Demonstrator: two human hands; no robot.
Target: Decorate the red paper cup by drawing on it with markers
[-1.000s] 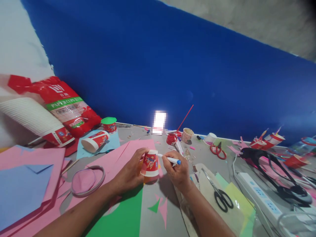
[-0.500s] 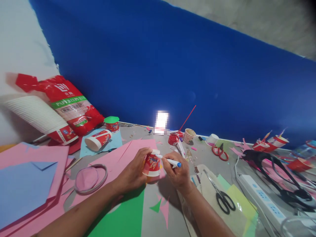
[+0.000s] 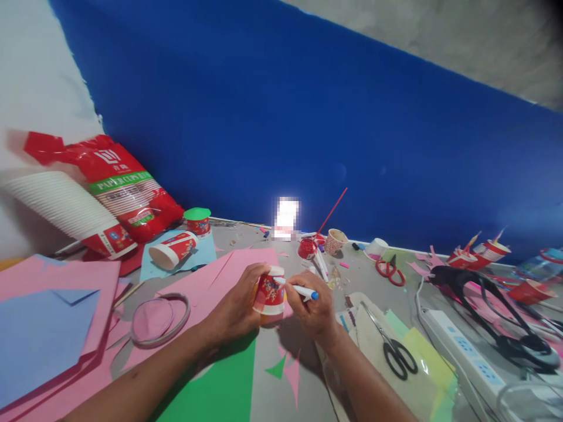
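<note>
A red patterned paper cup (image 3: 270, 293) with white bands at both ends is gripped by my left hand (image 3: 240, 302), fingers wrapped round its left side. My right hand (image 3: 313, 308) pinches a white marker (image 3: 301, 289) with a blue end. The marker's tip touches or nearly touches the upper part of the cup's printed side. Below the hands lie a green paper sheet (image 3: 220, 381) and small green and pink offcuts (image 3: 278, 367). Pink paper (image 3: 224, 272) spreads out behind my left hand.
Black-handled scissors (image 3: 398, 357) lie right of my right arm, beside a white power strip (image 3: 466, 351). Red-handled scissors (image 3: 390, 272) rest farther back. At left are a stack of paper cups (image 3: 65, 208), a red cup bag (image 3: 132, 187) and a tape roll (image 3: 182, 316).
The marker's tip has shifted slightly left and down on the cup, my right hand moving with it. My left hand keeps its hold on the cup.
</note>
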